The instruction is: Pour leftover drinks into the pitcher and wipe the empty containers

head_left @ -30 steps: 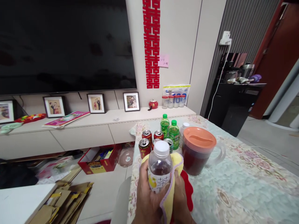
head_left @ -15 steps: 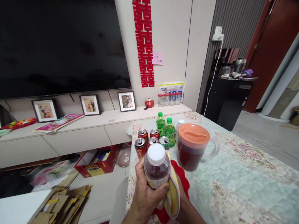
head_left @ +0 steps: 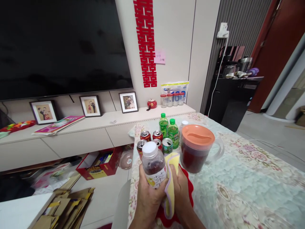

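Note:
My left hand (head_left: 149, 194) is wrapped round a clear plastic drink bottle (head_left: 153, 163) with a white cap and dark liquid inside, tilted slightly left. In my right hand (head_left: 179, 187) is a yellow cloth (head_left: 172, 181) with a purple edge, held against the bottle's right side. Beneath both hands lies a red scalloped mat (head_left: 189, 187). Just beyond the bottle stand several red drink cans (head_left: 157, 135) and a green-and-silver can (head_left: 167, 145). Two green-capped bottles (head_left: 173, 135) are behind them. A pitcher (head_left: 196, 149) with an orange lid and dark red liquid stands right of the cloth.
A floral tablecloth (head_left: 238, 178) covers the table. Another white-capped bottle (head_left: 184, 123) is partly behind the pitcher. Along the wall runs a low cabinet (head_left: 78, 140) with picture frames and lidded jars (head_left: 175, 99). A red box (head_left: 100, 163) and flattened cardboard (head_left: 69, 205) lie on the floor at left.
The bottle has shifted left and turned, so more of its label shows. My right hand and the cloth have come up along its right side, into fuller view.

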`<action>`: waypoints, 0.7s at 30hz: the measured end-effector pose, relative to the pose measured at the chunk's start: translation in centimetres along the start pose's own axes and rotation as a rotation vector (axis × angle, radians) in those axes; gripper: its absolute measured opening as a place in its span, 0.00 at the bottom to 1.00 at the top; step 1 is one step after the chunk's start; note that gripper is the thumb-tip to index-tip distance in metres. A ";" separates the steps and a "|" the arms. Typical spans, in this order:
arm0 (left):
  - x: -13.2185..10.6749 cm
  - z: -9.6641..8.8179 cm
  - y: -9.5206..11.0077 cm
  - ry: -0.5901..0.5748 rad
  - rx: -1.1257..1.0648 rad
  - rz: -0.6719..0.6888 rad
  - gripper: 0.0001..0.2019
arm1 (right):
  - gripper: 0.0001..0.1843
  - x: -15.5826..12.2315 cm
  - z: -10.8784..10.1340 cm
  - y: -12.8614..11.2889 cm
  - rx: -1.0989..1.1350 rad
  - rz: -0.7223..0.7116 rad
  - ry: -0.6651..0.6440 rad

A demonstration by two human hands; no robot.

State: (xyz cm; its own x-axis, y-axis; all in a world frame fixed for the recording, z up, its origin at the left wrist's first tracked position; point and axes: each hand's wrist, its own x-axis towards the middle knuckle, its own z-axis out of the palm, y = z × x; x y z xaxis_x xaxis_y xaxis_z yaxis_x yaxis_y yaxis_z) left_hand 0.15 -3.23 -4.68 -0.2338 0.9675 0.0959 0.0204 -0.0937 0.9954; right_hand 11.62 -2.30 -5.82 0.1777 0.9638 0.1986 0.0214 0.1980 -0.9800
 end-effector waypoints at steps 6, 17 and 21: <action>-1.8 1.5 1.5 -0.091 -0.288 -0.084 0.45 | 0.28 -1.1 0.0 -0.1 -0.026 -0.123 0.158; -4.1 -0.1 0.4 -0.347 -0.234 -0.094 0.50 | 0.30 0.6 -2.6 -1.9 0.222 0.031 0.111; -4.6 0.2 0.0 -0.289 -0.219 -0.135 0.50 | 0.27 0.2 -2.9 -1.1 0.172 -0.032 0.182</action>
State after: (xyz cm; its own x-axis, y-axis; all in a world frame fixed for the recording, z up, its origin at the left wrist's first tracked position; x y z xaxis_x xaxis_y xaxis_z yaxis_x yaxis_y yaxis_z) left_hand 1.43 -7.57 -5.13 0.0639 0.9979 -0.0081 -0.2073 0.0212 0.9781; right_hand 14.44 -2.79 -4.78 0.3538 0.9118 0.2084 -0.1355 0.2704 -0.9532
